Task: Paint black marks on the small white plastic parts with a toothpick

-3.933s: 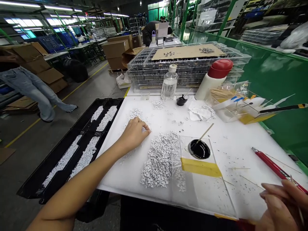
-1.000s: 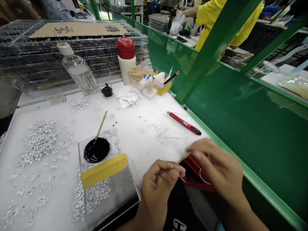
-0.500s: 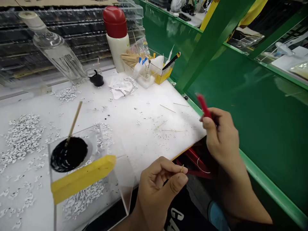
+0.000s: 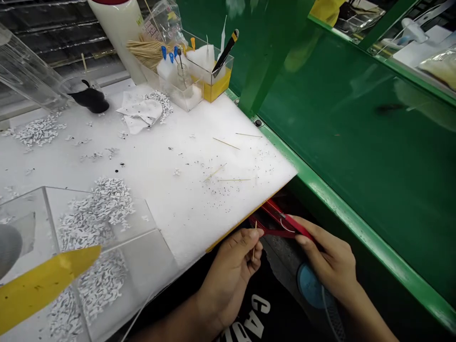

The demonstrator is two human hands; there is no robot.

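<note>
My left hand (image 4: 233, 266) pinches a thin wooden toothpick (image 4: 254, 247) upright, just below the front edge of the white work board (image 4: 167, 171). My right hand (image 4: 329, 263) holds a red utility knife (image 4: 297, 228) beside it, its tip pointing toward the toothpick. Both hands sit low, under the board's front right corner. Small white parts (image 4: 103, 209) lie heaped on the board under a clear acrylic stand (image 4: 142, 242) with a yellow tape strip (image 4: 42, 282).
Loose toothpicks (image 4: 228, 179) lie on the board. A clear box (image 4: 188, 71) with sticks, pins and a black-yellow pen stands at the back beside a white bottle (image 4: 119, 28). A small black dish (image 4: 90, 99) and a green partition wall (image 4: 356, 142) border the area.
My right hand picked the red knife off the board, lifted it, then brought it down beside my left hand below the board edge. The view tilted down and left.
</note>
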